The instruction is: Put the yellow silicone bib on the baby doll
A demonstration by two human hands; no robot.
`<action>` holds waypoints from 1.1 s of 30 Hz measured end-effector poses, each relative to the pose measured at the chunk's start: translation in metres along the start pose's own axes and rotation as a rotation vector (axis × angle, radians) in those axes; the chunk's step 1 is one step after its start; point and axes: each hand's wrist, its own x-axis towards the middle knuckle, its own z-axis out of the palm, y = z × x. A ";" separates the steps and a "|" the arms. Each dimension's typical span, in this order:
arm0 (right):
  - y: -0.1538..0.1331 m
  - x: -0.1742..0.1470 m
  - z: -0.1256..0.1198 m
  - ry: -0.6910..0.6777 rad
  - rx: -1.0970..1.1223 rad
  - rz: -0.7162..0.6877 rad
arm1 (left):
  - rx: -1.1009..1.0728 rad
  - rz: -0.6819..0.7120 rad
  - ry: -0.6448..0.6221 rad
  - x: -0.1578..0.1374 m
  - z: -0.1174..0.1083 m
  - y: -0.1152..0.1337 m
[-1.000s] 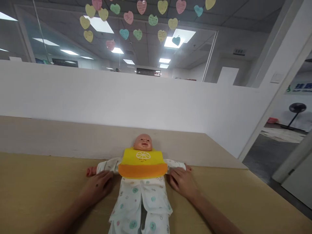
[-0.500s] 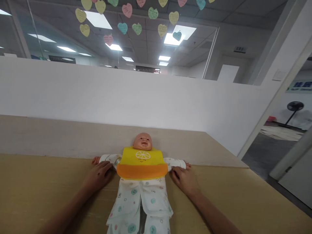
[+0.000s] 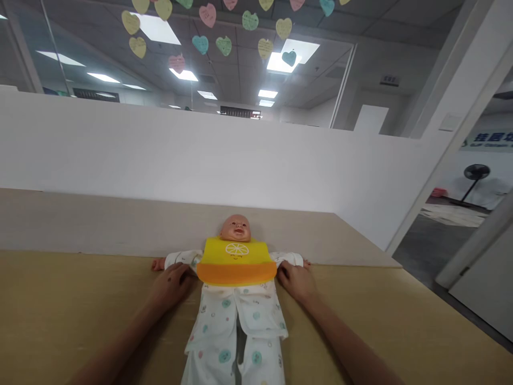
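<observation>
A baby doll (image 3: 236, 229) lies on its back with its head away from me and both arms stretched sideways. It wears white patterned clothes (image 3: 254, 313) and a yellow bib (image 3: 236, 255) with a citrus-slice print and an orange lower pocket (image 3: 236, 274). My left hand (image 3: 173, 286) is at the doll's sleeve on the left, its curled fingers closed on the cloth near the bib. On the other side, the bent fingers of my right hand (image 3: 297, 280) close on the opposite sleeve (image 3: 286, 259). My fingertips are partly hidden. The doll's feet are out of view.
The doll rests on a wooden tabletop (image 3: 100, 305), its head on a paler strip (image 3: 100, 224) along the back. Behind stands a white wall (image 3: 180, 155) with glass above, dotted with heart-shaped notes (image 3: 250, 21). A doorway at right shows a black fan (image 3: 476, 172).
Both hands have shifted slightly inward along the sleeves, closer to the bib. The doll appears a little higher and further right in view, while the camera view has also moved slightly.
</observation>
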 end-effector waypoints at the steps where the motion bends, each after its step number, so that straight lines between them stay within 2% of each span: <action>1: 0.004 0.003 0.001 0.008 0.016 -0.002 | 0.004 -0.022 -0.009 0.002 0.000 -0.001; 9: 0.018 0.002 0.001 0.038 0.195 -0.090 | 0.018 0.047 0.043 -0.003 0.005 -0.001; 16: 0.014 -0.011 -0.001 0.044 0.118 -0.095 | 0.055 0.089 0.045 -0.010 0.002 0.002; 25: -0.012 -0.033 -0.010 -0.047 -0.033 -0.045 | 0.073 0.093 0.055 -0.026 -0.003 0.021; 29: -0.029 -0.056 -0.014 -0.109 -0.096 0.016 | 0.035 0.089 0.025 -0.046 -0.003 0.036; 33: -0.041 -0.081 -0.016 -0.099 -0.027 -0.048 | -0.050 0.092 -0.009 -0.074 -0.006 0.053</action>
